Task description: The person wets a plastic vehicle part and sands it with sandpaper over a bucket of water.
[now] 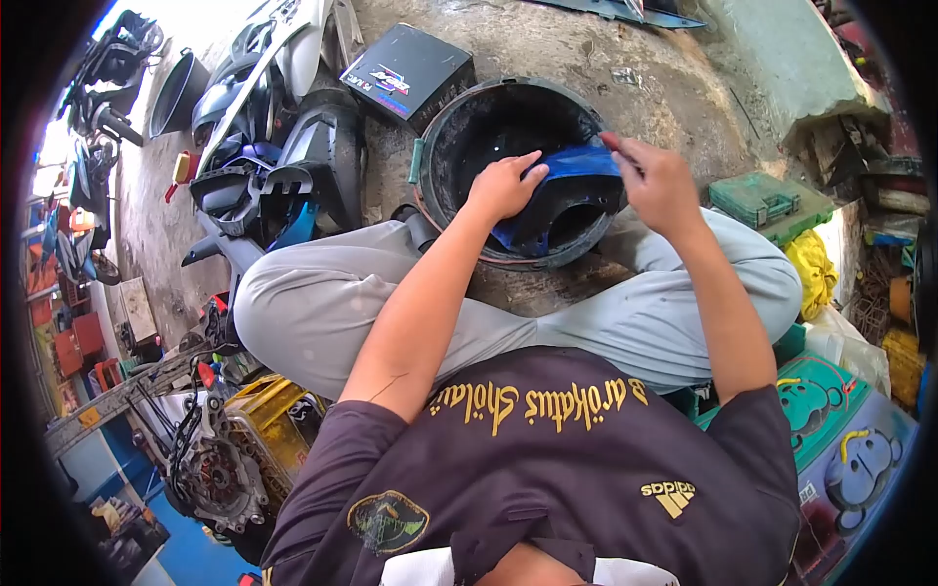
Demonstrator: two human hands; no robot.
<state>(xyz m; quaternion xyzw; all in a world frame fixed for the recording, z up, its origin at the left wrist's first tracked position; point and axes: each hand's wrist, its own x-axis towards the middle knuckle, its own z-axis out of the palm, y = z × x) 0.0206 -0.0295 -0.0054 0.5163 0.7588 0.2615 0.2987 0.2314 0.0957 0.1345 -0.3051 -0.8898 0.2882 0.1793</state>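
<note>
A round black tub [440,122] stands on the floor in front of my crossed legs. Over it lies a blue and black plastic panel [576,164] with a rounded opening in its lower part. My left hand [506,186] grips the panel's left edge, thumb and fingers around it. My right hand [653,176] is closed at the panel's right end, with a small red object [610,141] showing at its fingertips; its full shape is hidden by the fingers.
A black box [408,76] sits behind the tub. Dark motorcycle fairings [318,161] are piled at the left. A green case [767,203] and a yellow cloth [809,273] are at the right. An engine part [220,469] lies lower left.
</note>
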